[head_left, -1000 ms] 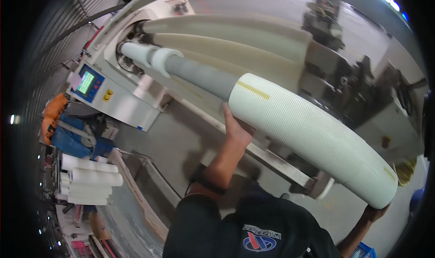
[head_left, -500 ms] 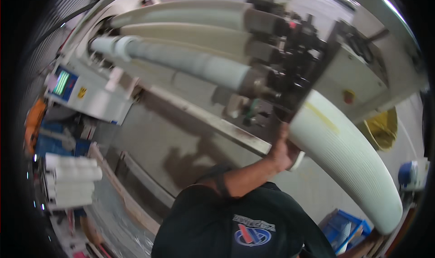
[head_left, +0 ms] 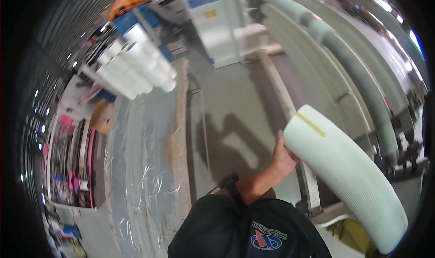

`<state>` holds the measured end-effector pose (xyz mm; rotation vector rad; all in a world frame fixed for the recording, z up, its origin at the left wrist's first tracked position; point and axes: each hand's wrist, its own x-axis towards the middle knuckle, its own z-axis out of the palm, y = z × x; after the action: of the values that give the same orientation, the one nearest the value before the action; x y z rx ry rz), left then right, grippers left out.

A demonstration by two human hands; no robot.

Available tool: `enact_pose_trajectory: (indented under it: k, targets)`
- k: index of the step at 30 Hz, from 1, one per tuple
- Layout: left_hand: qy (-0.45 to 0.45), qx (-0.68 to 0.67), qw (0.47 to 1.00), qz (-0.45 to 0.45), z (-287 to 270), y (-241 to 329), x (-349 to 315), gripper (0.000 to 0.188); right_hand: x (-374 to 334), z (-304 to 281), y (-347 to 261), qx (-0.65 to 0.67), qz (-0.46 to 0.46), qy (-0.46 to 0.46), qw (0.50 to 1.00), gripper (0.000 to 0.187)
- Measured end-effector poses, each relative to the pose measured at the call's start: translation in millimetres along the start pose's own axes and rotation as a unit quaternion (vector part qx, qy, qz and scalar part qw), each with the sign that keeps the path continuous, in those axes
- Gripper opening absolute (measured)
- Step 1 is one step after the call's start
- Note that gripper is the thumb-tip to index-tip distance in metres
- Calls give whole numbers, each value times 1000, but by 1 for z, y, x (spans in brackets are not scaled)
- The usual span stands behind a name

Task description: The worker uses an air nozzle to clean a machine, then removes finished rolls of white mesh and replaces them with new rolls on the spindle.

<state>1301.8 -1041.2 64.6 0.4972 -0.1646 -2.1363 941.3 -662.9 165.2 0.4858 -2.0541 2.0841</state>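
A large, thick roll of pale ribbed sheet material [head_left: 346, 176] slants across the right side, from mid-view down to the lower right. A short yellow strip [head_left: 311, 124] runs along it near its upper end. My left hand [head_left: 284, 158] supports that end, its thumb up along the edge and its other fingers out of sight beneath the roll. A dark band circles my left wrist. My right hand does not show; the roll's lower end reaches the dark rim of the picture.
Right of me stands a machine with long rollers [head_left: 376, 72] and a low frame rail [head_left: 277, 83]. A control cabinet [head_left: 213, 36] is ahead. At left, white rolls [head_left: 136, 68] stand beyond a long plastic-covered pallet [head_left: 145, 140]; a rack of rods [head_left: 77, 158] is farther left.
My view has turned left, so the machine has shifted to the right and the white rolls and plastic-covered pallet have come further in. My left hand still supports the ribbed roll.
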Motion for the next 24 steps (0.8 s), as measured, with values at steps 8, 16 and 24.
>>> enact_pose_trajectory:
  k: [8, 16, 24]
  targets:
    - [16, 2, 969, 245, -183, 203, -50, 72, -40, 292, 18, 170, 160, -291, 928, 50]
    - [154, -167, 891, 393, -211, 332, -27, 68, -137, 570, -26, 241, 150, -480, 830, 54]
    - [171, -59, 800, 572, -281, 473, 19, 70, -266, 828, -137, 197, -93, -706, 673, 61]
